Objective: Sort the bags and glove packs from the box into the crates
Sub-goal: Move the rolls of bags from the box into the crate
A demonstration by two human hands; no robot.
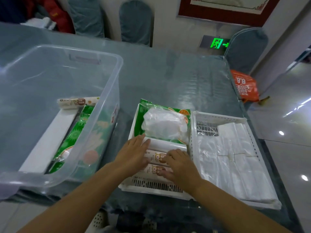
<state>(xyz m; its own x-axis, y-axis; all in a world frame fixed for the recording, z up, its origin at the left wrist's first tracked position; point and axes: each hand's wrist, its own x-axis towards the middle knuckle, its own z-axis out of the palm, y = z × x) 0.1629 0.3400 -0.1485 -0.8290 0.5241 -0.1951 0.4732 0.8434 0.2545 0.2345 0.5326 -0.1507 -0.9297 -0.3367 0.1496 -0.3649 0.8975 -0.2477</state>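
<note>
A clear plastic box [107, 68] stands at the left. Inside it lie a white bag pack [50, 140], a green glove pack [74, 133] and a bag roll [77, 102]. A white crate [156, 186] in the middle holds a green glove pack [165, 121] at its far end and several bag rolls [158, 157] in front. My left hand [134, 153] and my right hand [181, 165] both rest flat on those rolls, fingers spread. A second white crate [218, 117] on the right holds folded white bags [235, 158].
The table [168, 73] is covered in clear plastic sheet. Covered chairs stand behind it [136, 22] and at the right [245, 47]. An orange bag [244, 84] hangs past the table's right edge. A perforated white item [99, 219] sits below the near edge.
</note>
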